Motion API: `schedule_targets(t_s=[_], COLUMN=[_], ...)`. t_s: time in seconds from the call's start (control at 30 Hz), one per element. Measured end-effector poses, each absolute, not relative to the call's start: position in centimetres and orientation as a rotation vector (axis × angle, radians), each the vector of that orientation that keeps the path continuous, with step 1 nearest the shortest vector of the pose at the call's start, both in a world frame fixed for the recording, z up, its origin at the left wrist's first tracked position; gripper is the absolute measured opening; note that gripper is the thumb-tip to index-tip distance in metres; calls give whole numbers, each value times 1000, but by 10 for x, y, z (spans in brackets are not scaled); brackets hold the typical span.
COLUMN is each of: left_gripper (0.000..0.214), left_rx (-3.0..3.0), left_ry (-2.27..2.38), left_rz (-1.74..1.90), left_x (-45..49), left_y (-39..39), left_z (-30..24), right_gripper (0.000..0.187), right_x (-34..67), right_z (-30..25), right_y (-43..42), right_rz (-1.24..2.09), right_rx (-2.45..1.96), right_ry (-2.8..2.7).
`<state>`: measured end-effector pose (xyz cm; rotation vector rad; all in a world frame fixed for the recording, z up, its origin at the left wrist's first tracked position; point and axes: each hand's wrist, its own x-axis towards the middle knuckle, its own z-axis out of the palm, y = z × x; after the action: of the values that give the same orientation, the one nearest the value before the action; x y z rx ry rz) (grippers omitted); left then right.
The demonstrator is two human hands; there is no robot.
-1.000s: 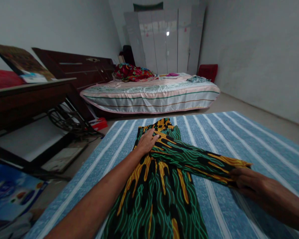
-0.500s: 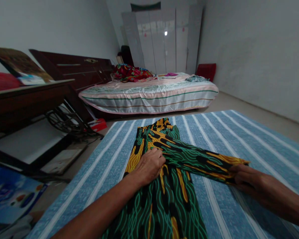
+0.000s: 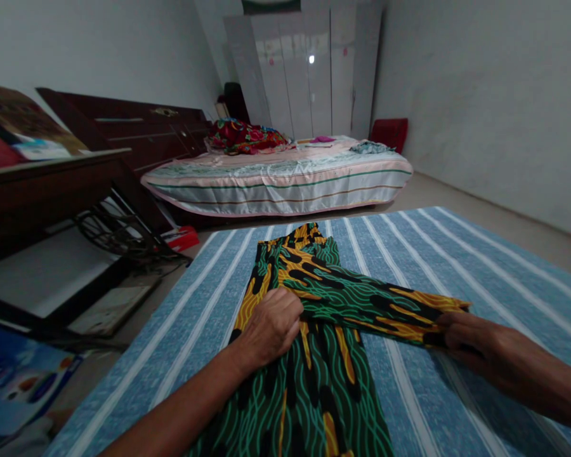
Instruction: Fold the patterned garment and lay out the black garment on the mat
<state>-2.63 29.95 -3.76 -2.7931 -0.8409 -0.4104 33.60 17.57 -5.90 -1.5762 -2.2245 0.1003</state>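
Note:
A garment [image 3: 309, 393] patterned in black, green and yellow lies lengthwise on the blue-and-white striped cloth. Its sleeve [image 3: 385, 308] runs out to the right, across the garment's body. With fingers curled, my left hand [image 3: 272, 324] presses and pinches the cloth where the sleeve meets the body fold. At the far right, my right hand [image 3: 471, 339] grips the cuff end of the sleeve, keeping it stretched out. The fingertips of both hands are partly hidden. The lower end of the garment runs out of view at the bottom.
The garment rests on a striped covered surface [image 3: 200, 304]. A bed [image 3: 276, 190] with a red floral blanket [image 3: 247, 136] stands beyond, before a grey wardrobe [image 3: 295, 76]. On the left are a sewing machine table [image 3: 42, 184], a red box [image 3: 181, 238] and a blue box [image 3: 19, 381].
My left hand has moved slightly left and down on the cloth. My right hand keeps hold of the sleeve end, little changed. The view has shifted slightly.

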Motion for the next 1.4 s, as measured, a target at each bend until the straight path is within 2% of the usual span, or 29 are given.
schedule_targets(t_s=[0.1, 0.43, 0.73, 0.83, 0.93, 1.1, 1.4], left_gripper=[12, 19, 11, 17, 9, 10, 14], left_rx=[-2786, -2785, -2916, -2959, -2973, -2974, -3014], left_ry=[-821, -726, -794, -772, -761, -774, -760], left_rz=[-364, -327, -316, -285, -204, -141, -179], left_x=[-24, -14, -16, -13, -11, -8, -9], left_y=[298, 303, 302, 300, 300, 305, 307], left_z=[-37, -37, -35, -32, -29, -30, -31], right_gripper=[12, 16, 19, 17, 16, 17, 21], right_x=[333, 333, 333, 334, 334, 336, 331], right_z=[-58, -49, -42, -42, -43, -50, -35], right_y=[175, 174, 171, 172, 173, 175, 172], right_rz=[219, -39, 110, 145, 183, 149, 94], right_rx=[-1569, -1639, -1644, -1663, -1713, -1799, -1670], right_ry=[-2321, -2338, -2344, -2322, -2326, -2340, -2400])
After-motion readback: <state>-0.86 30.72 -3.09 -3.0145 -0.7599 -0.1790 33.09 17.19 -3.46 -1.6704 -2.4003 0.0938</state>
